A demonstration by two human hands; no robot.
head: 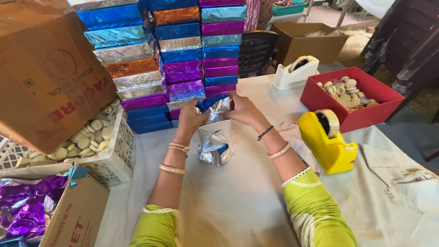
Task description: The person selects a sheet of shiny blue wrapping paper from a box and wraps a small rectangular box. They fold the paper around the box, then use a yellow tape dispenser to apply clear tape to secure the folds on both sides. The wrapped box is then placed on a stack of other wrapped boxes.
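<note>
Foil-wrapped boxes (183, 59) rise in a shiny stack of blue, purple, silver and orange at the far edge of my cloth-covered table (238, 201), just behind my work. Left of me sits a white crate (116, 155) of pale round discs; right of me a red tray (379, 98) of the same, with a yellow tape dispenser (327, 142) in front of it. Between my hands stands the small silver-wrapped box (215, 142). My left hand (191, 118) and right hand (242, 110) pinch its upper foil flaps. It looks light, crinkly, slippery, easily torn; best held by the folded edges.
</note>
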